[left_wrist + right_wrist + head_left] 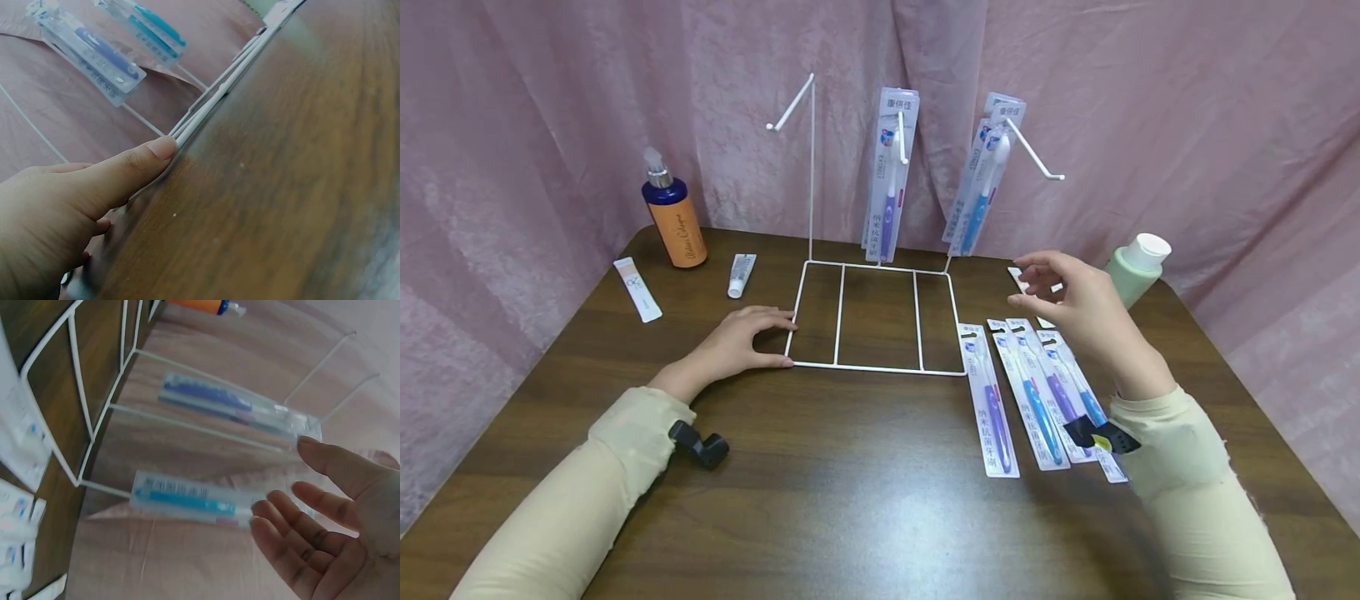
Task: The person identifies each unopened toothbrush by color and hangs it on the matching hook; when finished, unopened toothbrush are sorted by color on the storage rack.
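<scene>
Left hand laid flat on the desk, fingers straight, thumb tip pressed against the front left corner of the white wire rack; nothing gripped. Same thumb seen in the left wrist view, touching the rack's base wire at the desk edge of the frame. Right hand raised above the desk, fingers loosely spread and relaxed, empty, hovering just beyond the row of packaged toothbrushes lying flat beside the rack's right side. Palm open toward the hanging packs in the right wrist view. Purple toothbrush pack hung on the middle hook, blue toothbrush pack on the right hook, left hook bare. Orange pump bottle stood at the far left, small tube near it, green bottle behind the right hand.
</scene>
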`<action>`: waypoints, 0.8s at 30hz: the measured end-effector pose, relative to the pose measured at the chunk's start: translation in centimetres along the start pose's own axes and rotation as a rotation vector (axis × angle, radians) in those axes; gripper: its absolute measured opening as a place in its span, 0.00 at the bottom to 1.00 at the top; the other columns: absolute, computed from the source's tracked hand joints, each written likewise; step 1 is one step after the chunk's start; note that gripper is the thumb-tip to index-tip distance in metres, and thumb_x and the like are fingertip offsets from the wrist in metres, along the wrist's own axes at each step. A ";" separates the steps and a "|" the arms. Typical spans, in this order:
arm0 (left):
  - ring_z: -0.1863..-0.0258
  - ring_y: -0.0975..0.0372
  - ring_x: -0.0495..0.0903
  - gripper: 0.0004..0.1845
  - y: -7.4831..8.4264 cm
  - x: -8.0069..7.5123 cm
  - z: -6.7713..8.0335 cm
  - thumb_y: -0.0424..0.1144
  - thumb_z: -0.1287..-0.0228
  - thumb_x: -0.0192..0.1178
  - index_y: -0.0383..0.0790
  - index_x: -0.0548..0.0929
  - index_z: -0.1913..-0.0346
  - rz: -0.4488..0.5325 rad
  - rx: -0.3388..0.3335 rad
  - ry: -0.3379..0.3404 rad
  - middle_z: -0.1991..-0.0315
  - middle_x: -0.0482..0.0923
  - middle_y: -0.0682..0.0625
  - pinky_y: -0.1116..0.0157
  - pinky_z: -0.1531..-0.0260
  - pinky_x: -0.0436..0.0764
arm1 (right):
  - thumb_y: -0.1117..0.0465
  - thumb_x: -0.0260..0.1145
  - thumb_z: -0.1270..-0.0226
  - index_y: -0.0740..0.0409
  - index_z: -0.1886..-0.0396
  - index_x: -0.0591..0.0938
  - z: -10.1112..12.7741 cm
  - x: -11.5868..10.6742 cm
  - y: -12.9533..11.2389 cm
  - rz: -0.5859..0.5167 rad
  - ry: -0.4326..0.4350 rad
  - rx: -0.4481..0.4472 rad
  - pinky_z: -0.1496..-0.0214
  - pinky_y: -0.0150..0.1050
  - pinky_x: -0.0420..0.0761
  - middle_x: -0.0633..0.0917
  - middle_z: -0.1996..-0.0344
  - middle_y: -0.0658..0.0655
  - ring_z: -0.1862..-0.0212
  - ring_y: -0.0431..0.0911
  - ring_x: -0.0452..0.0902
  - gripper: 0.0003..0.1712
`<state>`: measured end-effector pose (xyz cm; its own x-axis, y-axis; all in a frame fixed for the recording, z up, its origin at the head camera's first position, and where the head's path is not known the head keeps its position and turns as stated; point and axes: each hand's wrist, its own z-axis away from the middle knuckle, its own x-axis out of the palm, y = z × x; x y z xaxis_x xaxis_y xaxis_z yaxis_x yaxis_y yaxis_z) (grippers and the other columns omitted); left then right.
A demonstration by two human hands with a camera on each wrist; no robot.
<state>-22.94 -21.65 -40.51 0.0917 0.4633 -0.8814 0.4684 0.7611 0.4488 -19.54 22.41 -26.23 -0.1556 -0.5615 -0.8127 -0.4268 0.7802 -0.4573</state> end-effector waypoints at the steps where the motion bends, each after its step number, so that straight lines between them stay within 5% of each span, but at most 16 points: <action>1: 0.30 0.46 0.63 0.32 0.1 0.0 0.0 0.53 0.50 0.72 0.45 0.80 0.42 0.003 0.002 0.001 0.32 0.71 0.46 0.39 0.32 0.55 | 0.61 0.72 0.41 0.58 0.45 0.79 0.4 -0.2 0.3 0.012 -0.011 0.000 0.64 0.20 0.74 0.86 0.61 0.59 0.61 0.43 0.81 0.23; 5: 0.31 0.46 0.64 0.32 0.1 0.1 0.0 0.52 0.51 0.73 0.44 0.80 0.43 0.005 0.009 0.009 0.33 0.71 0.46 0.39 0.32 0.56 | 0.61 0.72 0.41 0.59 0.45 0.78 2.1 -0.7 1.9 0.043 -0.033 0.001 0.64 0.20 0.74 0.85 0.60 0.60 0.60 0.50 0.82 0.24; 12: 0.31 0.46 0.63 0.32 -0.1 0.2 0.0 0.52 0.50 0.72 0.44 0.80 0.42 -0.004 0.011 0.009 0.33 0.71 0.46 0.39 0.32 0.55 | 0.61 0.73 0.43 0.60 0.45 0.79 4.3 -0.8 4.6 0.089 -0.034 0.027 0.65 0.25 0.77 0.87 0.63 0.60 0.64 0.36 0.80 0.25; 19: 0.31 0.46 0.64 0.31 -0.1 0.2 0.0 0.52 0.50 0.73 0.43 0.80 0.42 -0.004 0.014 0.007 0.33 0.71 0.45 0.39 0.33 0.56 | 0.59 0.71 0.41 0.62 0.46 0.77 5.8 -0.9 6.8 0.081 -0.086 0.107 0.66 0.28 0.77 0.86 0.63 0.62 0.62 0.52 0.83 0.25; 24: 0.31 0.45 0.64 0.32 -0.1 0.2 0.0 0.52 0.50 0.73 0.43 0.80 0.42 -0.001 0.017 0.013 0.33 0.71 0.45 0.39 0.33 0.56 | 0.56 0.70 0.39 0.63 0.46 0.77 6.5 -0.4 8.8 0.100 -0.148 0.174 0.66 0.32 0.76 0.85 0.64 0.61 0.62 0.50 0.81 0.25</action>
<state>-22.97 -21.63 -40.68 0.0800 0.4679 -0.8801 0.4837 0.7538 0.4447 -17.39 31.31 -32.23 -0.0517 -0.4428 -0.8951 -0.2539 0.8727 -0.4170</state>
